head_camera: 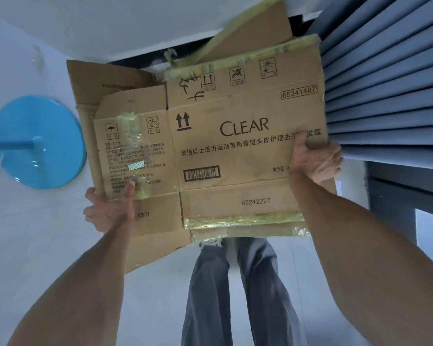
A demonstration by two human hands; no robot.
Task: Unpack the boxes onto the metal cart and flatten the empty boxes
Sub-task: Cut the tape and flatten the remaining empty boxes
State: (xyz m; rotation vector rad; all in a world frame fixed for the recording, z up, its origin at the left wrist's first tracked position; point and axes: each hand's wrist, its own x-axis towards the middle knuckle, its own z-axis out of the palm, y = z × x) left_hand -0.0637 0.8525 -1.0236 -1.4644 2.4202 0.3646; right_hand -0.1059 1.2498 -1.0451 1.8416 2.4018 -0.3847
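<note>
A flattened brown cardboard box (225, 151) printed CLEAR, with yellowed tape along its flaps, hangs in front of me above my legs. My left hand (108, 208) grips its lower left edge, thumb on the printed face. My right hand (315, 158) grips the right edge, thumb on top and fingers curled behind. More flattened cardboard (105, 78) shows behind it, and a bent flap (260, 23) sticks up at the top. The metal cart is not in view.
A blue round base with a blue pole (38, 143) stands on the pale floor at the left. Grey-blue pleated curtains (385, 71) hang at the right, with dark furniture (390, 196) below them. My trouser legs (238, 290) are underneath the box.
</note>
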